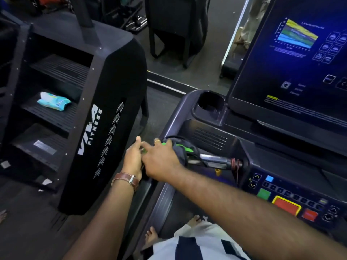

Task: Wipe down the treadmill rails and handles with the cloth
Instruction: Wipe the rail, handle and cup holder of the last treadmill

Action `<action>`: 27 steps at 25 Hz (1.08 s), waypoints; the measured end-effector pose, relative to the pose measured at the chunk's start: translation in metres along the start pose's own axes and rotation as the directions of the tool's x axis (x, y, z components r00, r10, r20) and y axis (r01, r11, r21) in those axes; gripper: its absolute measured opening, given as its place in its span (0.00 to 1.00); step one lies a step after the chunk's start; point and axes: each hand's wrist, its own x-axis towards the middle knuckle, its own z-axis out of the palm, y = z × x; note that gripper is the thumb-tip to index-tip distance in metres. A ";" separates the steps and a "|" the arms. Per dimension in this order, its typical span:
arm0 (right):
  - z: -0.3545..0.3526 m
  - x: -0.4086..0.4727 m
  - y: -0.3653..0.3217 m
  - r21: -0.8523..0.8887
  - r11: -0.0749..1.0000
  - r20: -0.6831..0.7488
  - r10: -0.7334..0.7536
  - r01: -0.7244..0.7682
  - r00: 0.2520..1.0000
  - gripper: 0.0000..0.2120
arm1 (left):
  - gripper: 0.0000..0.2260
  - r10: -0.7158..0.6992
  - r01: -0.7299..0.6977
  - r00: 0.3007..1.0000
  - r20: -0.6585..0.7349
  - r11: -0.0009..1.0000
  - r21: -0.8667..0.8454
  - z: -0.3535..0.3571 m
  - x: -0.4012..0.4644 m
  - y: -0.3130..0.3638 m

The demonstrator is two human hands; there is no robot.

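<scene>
Far left: a dark shelf stand (56, 102) with a small blue packet (54, 101) lying on a middle shelf, well apart from the work.

Next, the left hand (133, 156), with a brown watch strap at the wrist. Reaches toward the left end of the treadmill handle. Thumb up, fingers partly hidden behind the other hand, so cannot tell if anything is held.

Just beside it, crossing over, the right hand (161, 160) with a ring on one finger. Fingers bent over the dark cloth (181, 150) with green trim, pressing it onto the handle. Looks like grasping the cloth, though the fingertips blur a little.

Cloth bunched on the shiny handle bar (212, 159), at its left part. Bare metal shows to the right of the cloth.

Further right, the console buttons (285, 205) and the lit screen (293, 59).

Step in hand, most likely: wiping the front handle. Next move probably calls for sliding the cloth along the bare metal toward the right end, pressing firmly, and keeping clear of the red button.
</scene>
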 end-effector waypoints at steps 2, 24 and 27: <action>0.000 -0.015 -0.023 0.017 0.997 0.027 -0.074 0.073 0.997 0.21 | 0.23 -0.006 0.006 1.000 -0.011 1.000 0.023 -0.021 -0.021 -0.010; 0.035 -0.115 0.183 0.077 0.995 0.065 -0.075 0.070 0.995 0.19 | 0.09 0.826 -0.436 0.560 -0.072 0.367 0.822 0.023 -0.092 -0.102; 0.041 -0.097 0.164 0.081 0.996 0.024 -0.030 0.028 0.999 0.19 | 0.09 0.810 -0.425 0.570 -0.137 0.433 0.795 0.020 -0.099 -0.104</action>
